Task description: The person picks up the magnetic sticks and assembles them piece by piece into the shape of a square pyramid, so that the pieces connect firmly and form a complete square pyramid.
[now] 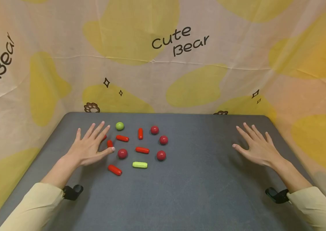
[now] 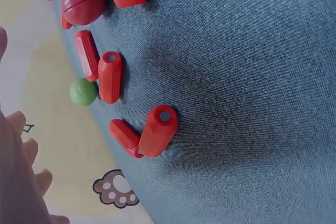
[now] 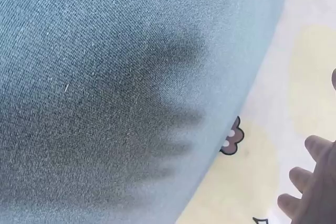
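My left hand (image 1: 89,149) hovers with spread fingers over the left side of the grey table, holding nothing. Under and beside it lie several red ridged sticks, one of them (image 1: 115,170) near the wrist and another (image 2: 158,130) in the left wrist view. A dark red ball (image 1: 122,153) sits just right of the left thumb. Farther right are more red balls (image 1: 161,155) and a yellow-green ridged stick (image 1: 140,165). Behind them rests a green ball (image 1: 119,126). My right hand (image 1: 257,147) is spread above the table's right side, holding nothing, its shadow (image 3: 105,145) falling on the cloth.
The grey cloth-covered table (image 1: 197,186) has rounded far corners. A patterned curtain (image 1: 140,73) with yellow patches and lettering hangs close behind it and on both sides. Each wrist wears a black strap (image 1: 72,192). The pieces are grouped left of centre.
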### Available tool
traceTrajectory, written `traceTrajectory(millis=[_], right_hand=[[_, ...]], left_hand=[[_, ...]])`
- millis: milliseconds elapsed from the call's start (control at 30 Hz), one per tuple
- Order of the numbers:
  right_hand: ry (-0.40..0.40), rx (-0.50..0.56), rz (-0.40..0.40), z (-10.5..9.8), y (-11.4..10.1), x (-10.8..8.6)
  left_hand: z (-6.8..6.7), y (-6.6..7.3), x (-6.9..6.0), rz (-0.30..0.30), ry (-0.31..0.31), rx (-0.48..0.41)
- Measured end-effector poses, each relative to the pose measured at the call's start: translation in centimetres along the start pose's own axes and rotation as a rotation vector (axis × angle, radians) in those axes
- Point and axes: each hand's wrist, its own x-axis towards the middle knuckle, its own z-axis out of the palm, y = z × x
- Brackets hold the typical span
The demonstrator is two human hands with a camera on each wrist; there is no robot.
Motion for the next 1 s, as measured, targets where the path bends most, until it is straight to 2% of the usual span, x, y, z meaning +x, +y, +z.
traceTrajectory(millis=[400,600,733,1000], right_hand=[[0.124,0.039,-0.070,0.0,-1.1,0.6],[0.140,0.107,-0.033,0.1,-2.2,0.8],[0.179,0.153,-0.017,0.4,-3.0,1.0],[0.238,0.236,-0.092,1.1,-4.7,1.5]], left_hand=[[-0.3,0.0,-0.3,0.030,0.081,-0.032],[-0.2,0.2,-0.4,0.064,0.132,-0.056],[-0.1,0.5,-0.5,0.072,0.149,-0.083],[0.4,0.8,-0.9,0.078,0.188,-0.143]])
